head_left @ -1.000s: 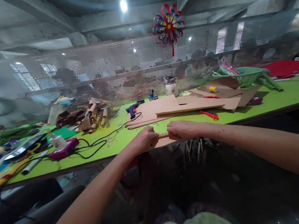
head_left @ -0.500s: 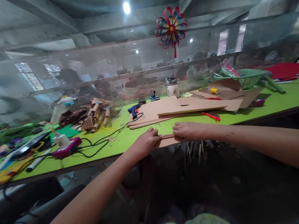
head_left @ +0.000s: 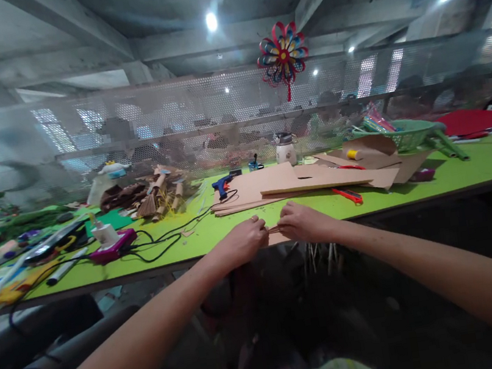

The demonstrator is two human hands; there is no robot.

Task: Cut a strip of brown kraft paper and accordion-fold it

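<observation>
At the front edge of the green table, a small piece of folded brown paper spans the gap between my two hands. My left hand pinches its left end, with a ring on one finger. On the other end, my right hand has its fingers closed. Most of the paper is hidden under the fingers and knuckles. Just beyond the hands lies a stack of brown card sheets, with a blue glue gun at its left corner. A red utility knife rests in front of the stack.
The green table carries a purple power strip with black cords at left. Brown paper craft pieces, a white bottle and a green basket stand farther back. A perforated screen runs behind.
My right hand has shifted left, closer to my left hand, so less of the folded paper shows between them. The view has tilted slightly.
</observation>
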